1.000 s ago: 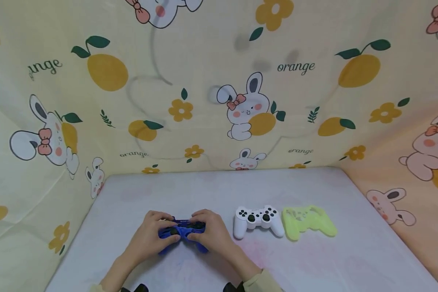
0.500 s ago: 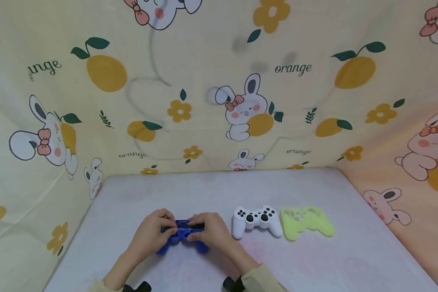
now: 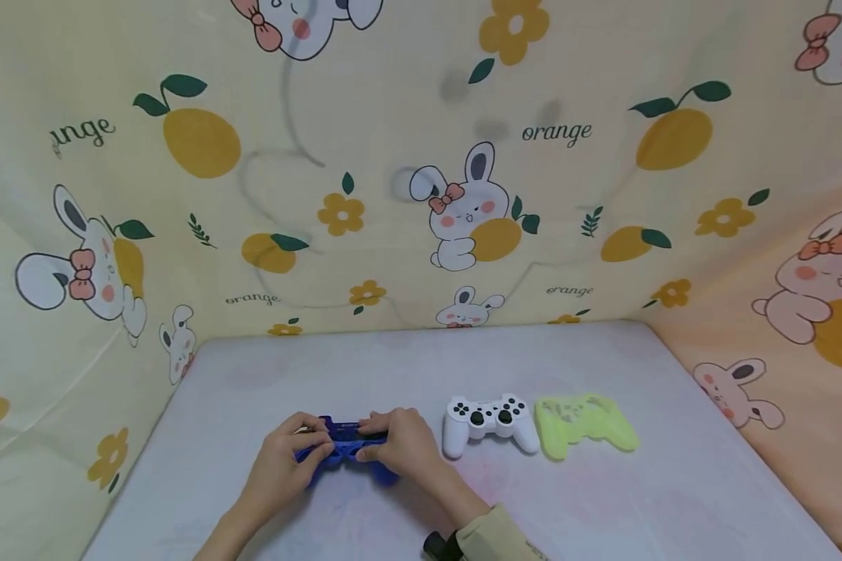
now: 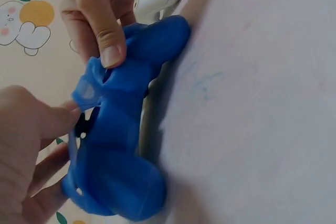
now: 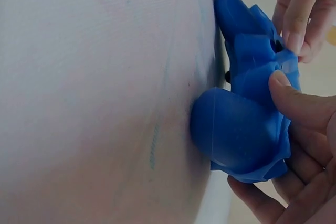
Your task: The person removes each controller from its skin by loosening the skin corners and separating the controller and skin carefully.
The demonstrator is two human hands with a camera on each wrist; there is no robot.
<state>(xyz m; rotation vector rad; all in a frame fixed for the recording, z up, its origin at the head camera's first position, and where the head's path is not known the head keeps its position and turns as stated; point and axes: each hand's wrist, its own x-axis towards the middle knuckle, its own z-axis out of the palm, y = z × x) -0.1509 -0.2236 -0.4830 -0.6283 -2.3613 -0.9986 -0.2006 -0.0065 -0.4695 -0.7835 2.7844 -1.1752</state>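
A dark blue game controller (image 3: 341, 429) sits partly inside a brighter blue soft cover (image 3: 381, 472) near the front of the table, left of the middle. My left hand (image 3: 285, 461) pinches the cover's edge between thumb and fingers on the left side. On the right, my right hand (image 3: 408, 446) grips the cover and controller, thumb on the near side and fingers over the far edge. In the left wrist view, the cover (image 4: 115, 124) is stretched, with dark controller parts showing through its holes. The right wrist view has the right thumb pressing the cover (image 5: 236, 124).
To the right lie a white game controller (image 3: 489, 425) and a yellow-green controller cover (image 3: 582, 425), close side by side. All of this is on a pale cloth-covered table (image 3: 568, 514). Printed fabric walls (image 3: 393, 101) enclose the back and sides.
My left fingers have shifted along the cover's edge and more of the dark blue controller's left top shows. The right hand keeps its grip. The head view has drifted slightly.
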